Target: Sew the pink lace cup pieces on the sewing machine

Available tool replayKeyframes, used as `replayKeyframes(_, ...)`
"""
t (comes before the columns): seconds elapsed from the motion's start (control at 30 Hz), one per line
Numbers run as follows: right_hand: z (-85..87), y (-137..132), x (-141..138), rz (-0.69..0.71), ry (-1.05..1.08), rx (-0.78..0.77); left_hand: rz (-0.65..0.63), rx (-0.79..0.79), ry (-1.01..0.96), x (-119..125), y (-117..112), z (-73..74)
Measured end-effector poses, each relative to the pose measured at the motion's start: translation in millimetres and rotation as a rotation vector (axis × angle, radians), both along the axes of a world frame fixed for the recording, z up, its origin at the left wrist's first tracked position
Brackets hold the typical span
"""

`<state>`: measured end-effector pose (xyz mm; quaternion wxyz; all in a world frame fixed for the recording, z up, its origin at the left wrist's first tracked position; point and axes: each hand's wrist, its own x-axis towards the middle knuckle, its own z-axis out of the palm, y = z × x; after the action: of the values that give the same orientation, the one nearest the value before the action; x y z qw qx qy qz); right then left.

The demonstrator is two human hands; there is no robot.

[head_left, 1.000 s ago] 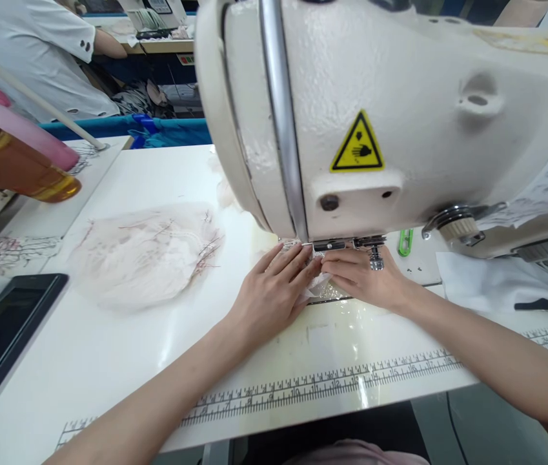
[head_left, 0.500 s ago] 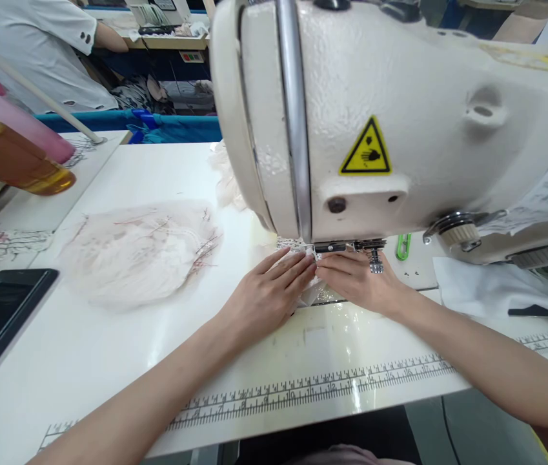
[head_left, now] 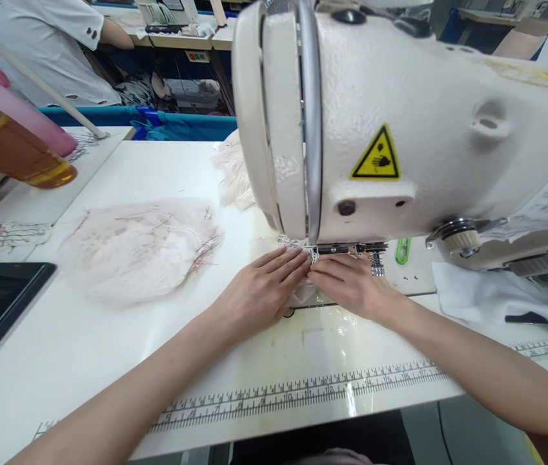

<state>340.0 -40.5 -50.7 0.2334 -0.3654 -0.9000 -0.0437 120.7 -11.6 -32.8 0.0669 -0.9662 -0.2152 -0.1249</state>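
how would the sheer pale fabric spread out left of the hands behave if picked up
The sheer fabric would probably droop, as it lies flat and crinkled. It looks light, being thin enough to seem see-through. The reddish threads at its edge might snag.

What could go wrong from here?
Finger injury: the left hand and right hand are close below the sewing machine's head; a fingertip might stray under the needle, which I can't make out.
Puckering: the thin pale fabric between the hands could bunch.
Snagging: loose threads on the sheer piece lying left might catch.
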Motion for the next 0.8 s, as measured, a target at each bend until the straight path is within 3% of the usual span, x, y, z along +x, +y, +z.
replayKeyframes(0.8, 2.1, 3, 4, -0.003, -0.003, -0.004, 0.121, 0.096, -0.033, 11, -12, -3.0)
